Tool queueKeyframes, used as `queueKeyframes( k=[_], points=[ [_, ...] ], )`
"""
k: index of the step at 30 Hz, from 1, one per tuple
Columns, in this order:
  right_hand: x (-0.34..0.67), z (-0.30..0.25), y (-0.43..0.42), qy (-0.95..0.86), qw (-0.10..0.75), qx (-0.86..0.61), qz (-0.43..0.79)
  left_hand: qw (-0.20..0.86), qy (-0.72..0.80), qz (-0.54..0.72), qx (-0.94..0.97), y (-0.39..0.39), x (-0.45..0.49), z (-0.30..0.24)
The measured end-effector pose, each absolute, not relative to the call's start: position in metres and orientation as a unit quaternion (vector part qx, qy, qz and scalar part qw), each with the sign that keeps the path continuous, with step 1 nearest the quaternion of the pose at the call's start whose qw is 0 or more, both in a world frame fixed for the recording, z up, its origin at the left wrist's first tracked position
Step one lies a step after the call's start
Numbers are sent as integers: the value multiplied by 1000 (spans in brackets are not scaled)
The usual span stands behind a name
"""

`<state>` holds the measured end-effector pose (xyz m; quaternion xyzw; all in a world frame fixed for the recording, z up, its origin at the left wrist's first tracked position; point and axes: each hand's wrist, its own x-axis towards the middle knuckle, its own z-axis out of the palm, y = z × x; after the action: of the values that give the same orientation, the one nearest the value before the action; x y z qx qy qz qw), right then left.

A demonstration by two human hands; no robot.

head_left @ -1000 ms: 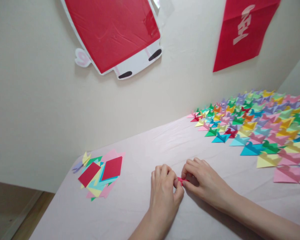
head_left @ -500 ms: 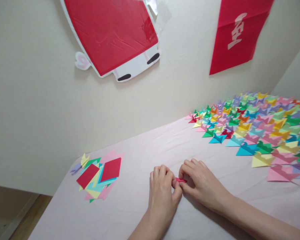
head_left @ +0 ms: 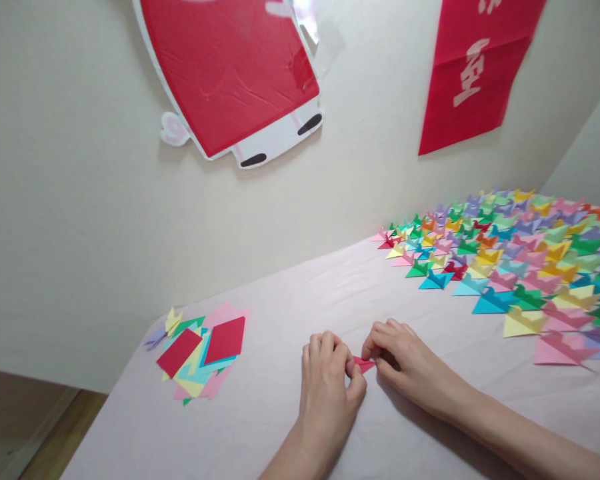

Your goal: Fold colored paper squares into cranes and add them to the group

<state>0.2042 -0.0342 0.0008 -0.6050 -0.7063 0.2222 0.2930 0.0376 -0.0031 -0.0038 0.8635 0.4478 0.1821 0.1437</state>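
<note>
A small folded red paper piece lies on the pale pink table cover, pinched from both sides. My left hand curls its fingers over the piece's left end. My right hand pinches its right end with fingertips pressed together. Most of the paper is hidden between the fingers.
A loose stack of flat coloured paper squares, two red ones on top, lies at the left. Several folded paper figures in many colours cover the table's right side. Red posters hang on the wall behind. The table's left edge drops to a wooden floor.
My hands stay on the red paper; the fingers have shifted slightly and a bit more of the red piece shows. The camera has tilted a little.
</note>
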Motion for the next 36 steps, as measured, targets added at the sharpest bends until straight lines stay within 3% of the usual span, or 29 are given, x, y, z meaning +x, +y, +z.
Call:
queueKeyframes(
  k=[24,36],
  points=[
    [183,2,-40,-681,273,-667,128,171,507,195,822,-17,39,4],
    [197,3,-43,-712,283,-623,158,142,518,214,816,-24,38,0]
  ],
)
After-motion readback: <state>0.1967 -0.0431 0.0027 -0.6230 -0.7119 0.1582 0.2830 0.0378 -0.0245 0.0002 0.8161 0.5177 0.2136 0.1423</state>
